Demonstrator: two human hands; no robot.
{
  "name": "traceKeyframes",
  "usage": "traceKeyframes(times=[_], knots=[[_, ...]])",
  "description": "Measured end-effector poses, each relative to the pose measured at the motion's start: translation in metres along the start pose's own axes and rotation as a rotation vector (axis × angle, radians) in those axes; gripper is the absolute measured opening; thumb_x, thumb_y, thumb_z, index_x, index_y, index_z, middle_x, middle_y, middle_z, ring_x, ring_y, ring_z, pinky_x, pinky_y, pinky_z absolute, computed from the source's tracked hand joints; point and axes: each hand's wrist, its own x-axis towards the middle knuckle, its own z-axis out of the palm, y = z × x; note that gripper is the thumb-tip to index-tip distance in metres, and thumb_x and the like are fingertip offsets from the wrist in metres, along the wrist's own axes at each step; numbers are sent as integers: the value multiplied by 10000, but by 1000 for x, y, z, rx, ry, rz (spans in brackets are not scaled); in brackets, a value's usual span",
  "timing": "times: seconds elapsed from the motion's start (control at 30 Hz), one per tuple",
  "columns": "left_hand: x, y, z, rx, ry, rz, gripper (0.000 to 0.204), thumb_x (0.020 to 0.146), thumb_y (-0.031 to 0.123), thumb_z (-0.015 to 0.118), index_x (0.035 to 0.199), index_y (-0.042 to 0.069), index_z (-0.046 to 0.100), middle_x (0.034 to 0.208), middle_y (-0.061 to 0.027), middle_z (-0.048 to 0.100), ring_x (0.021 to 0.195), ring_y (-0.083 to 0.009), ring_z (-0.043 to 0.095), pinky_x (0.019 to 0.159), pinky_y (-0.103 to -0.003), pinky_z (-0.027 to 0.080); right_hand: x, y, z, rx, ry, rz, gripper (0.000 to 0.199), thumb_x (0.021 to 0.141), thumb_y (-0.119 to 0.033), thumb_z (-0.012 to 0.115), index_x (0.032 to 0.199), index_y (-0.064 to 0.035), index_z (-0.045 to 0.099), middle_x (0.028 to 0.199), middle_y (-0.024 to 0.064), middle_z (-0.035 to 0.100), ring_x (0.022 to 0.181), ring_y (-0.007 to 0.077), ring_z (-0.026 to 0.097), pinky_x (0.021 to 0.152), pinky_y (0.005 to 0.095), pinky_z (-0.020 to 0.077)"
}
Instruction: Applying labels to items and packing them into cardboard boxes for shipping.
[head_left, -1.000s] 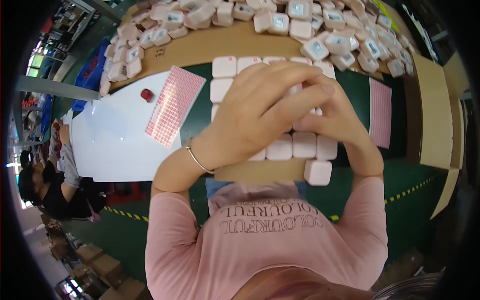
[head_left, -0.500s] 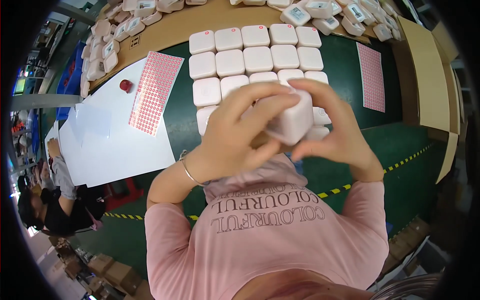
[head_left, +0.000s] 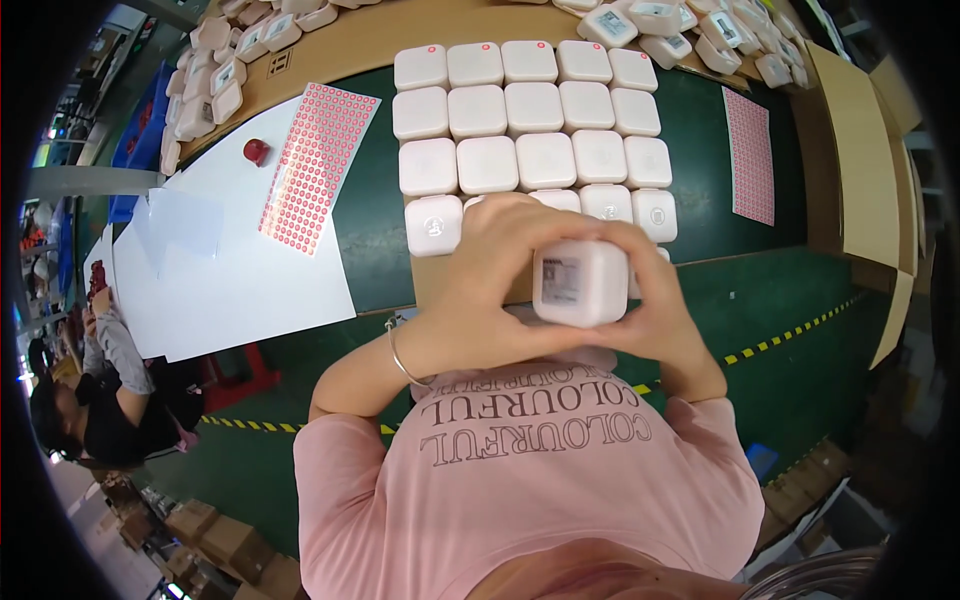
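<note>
Between my two hands is a pale pink rounded-square box [head_left: 600, 285], lifted in front of my chest and tilted so that a face with a grey printed label shows. My left hand [head_left: 495, 290] wraps its left side, thumb beneath and fingers along the top. My right hand [head_left: 655, 305] is closed round the right side, its thumb at the lower edge. Just beyond, rows of matching boxes [head_left: 487, 163] lie on the green table [head_left: 700, 165]. Those in the farthest row carry a small red round sticker [head_left: 541, 45] each. My hands hide part of the nearest boxes.
Left on a white board [head_left: 235, 310] lie a sheet of red round stickers [head_left: 318, 170] and a small dark red object [head_left: 256, 152]. Another sticker sheet [head_left: 750, 158] is at right, beside an open carton [head_left: 850, 160]. More pink boxes [head_left: 280, 35] are heaped behind. Far left, another person [head_left: 105, 390] works.
The held box has come lower and nearer my chest, turning so its labelled face now shows. Both hands moved with it, uncovering more of the rows. The whole view has shifted slightly.
</note>
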Motion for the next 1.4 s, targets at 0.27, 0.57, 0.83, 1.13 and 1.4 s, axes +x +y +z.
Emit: traceKeyframes(times=[0.27,0.57,0.83,1.13,1.4], knots=[[7,7,8,74,38,119,741,577,312,918,1199,103,575,1128,-18,612,1029,-235,528,947,-370,341,-21,18,25,498,142,83,873,617,-136,907,1310,-52,384,1241,96,514,1138,185,552,966,338,457],[5,3,6,59,31,105,754,574,303,912,1215,113,562,1106,-21,619,1043,-236,526,966,-388,328,-15,15,12,117,247,-161,696,613,-156,886,1196,-52,521,1168,117,595,1091,248,577,932,366,456],[-13,-14,-42,417,57,-20,618,669,333,821,1217,162,591,1267,-54,518,1180,-268,464,1058,-466,227,-27,24,-4,-676,165,-354,627,592,-226,849,1160,-132,601,1149,76,612,1064,299,562,975,467,388],[-49,-102,-160,994,378,-306,498,747,287,764,1201,167,598,1205,-80,571,1190,-271,489,1016,-417,287,-32,39,-6,-864,119,-255,565,609,-314,853,1117,-173,652,1295,109,516,1200,329,474,1030,527,320],[-56,-146,-239,1023,521,-667,409,808,380,722,1109,129,604,1079,-133,630,953,-305,624,784,-399,499,-27,32,-40,-913,58,-368,556,741,-577,723,1106,-161,667,1270,109,535,1184,326,485,1042,544,309]])
